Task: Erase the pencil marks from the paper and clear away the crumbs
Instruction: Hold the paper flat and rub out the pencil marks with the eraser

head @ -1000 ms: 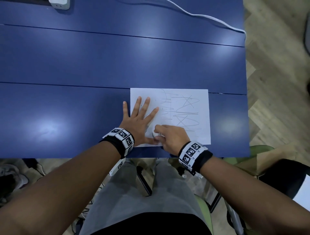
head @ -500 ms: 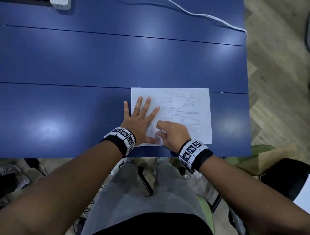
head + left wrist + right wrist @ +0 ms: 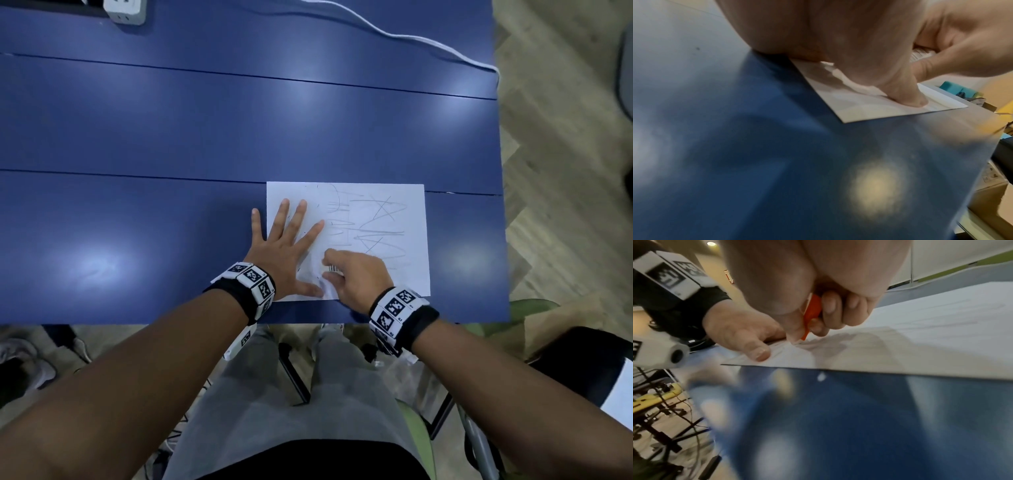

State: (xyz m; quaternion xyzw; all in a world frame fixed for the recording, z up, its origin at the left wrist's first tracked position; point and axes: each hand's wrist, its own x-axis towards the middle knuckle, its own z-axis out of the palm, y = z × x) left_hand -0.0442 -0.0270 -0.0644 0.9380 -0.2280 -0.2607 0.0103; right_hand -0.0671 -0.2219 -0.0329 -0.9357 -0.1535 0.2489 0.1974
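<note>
Left hand (image 3: pixel 286 253) lies flat, fingers spread, pressing the paper (image 3: pixel 387 219) on the table (image 3: pixel 171 137). Right hand (image 3: pixel 356 277), fingers curled, pinches an eraser (image 3: pixel 812 311) against the sheet's near-left part.

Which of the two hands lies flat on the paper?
The left hand: its fingers are spread flat, holding the paper down. The right hand is curled round the eraser.

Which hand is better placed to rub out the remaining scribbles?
Right. The right hand grips the eraser on the paper beside the scribbles; the left hand lies flat, pinning the sheet.
</note>
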